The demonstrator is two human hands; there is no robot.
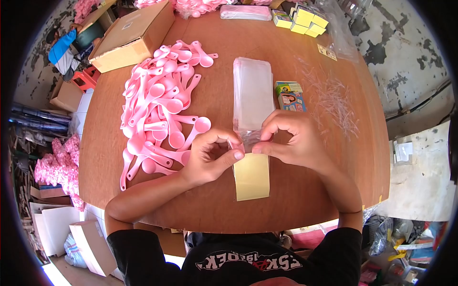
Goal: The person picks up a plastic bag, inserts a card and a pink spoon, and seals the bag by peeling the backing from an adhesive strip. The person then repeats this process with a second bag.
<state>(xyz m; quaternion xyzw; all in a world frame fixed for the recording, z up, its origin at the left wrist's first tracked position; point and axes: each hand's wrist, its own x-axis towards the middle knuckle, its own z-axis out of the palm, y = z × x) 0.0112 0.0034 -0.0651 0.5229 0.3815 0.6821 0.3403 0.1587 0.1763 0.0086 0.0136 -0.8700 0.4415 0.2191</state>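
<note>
My left hand [213,153] pinches one side of the upper end of a clear plastic bag [249,138] between thumb and forefinger. My right hand [295,141] has the other side of the same end in a similar pinch. A plain yellow card [252,178] shows inside the bag's lower part, flat against the table. Just beyond my hands lies a stack of clear plastic bags [253,93]. Close to my right hand is a stack of printed cards [290,97]. Left of my left hand spreads a heap of pink plastic scoops [160,105].
On the brown table [210,209], thin clear strips [334,100] are scattered at the right. A cardboard box [133,35] occupies the far left corner. Yellow card stacks [305,20] and a bag pack [245,13] sit at the back. Another person [64,50] is at the far left.
</note>
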